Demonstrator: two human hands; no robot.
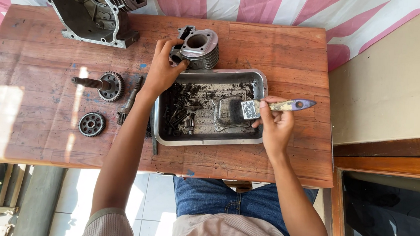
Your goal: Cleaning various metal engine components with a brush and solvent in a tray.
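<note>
Left hand (162, 71) closed around finned engine cylinder (199, 47) on the desk (39, 124), just behind metal tray (204, 140); right hand (275, 128) gripping paintbrush (274, 106), bristles over grimy cover plate (227, 111) inside tray.

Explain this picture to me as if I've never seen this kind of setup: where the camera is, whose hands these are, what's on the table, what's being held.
There is one picture, from a camera on a person's head, looking down at their own two bare hands over a wooden table.

The left hand reaches forward and grips a finned metal cylinder that stands just behind a metal tray. The right hand holds a paintbrush, its bristles over a dark metal cover lying in the tray. Small greasy parts sit at the tray's left end.

On the table to the left lie a gear on a shaft and a smaller round gear. A large engine casing rests at the far edge.
</note>
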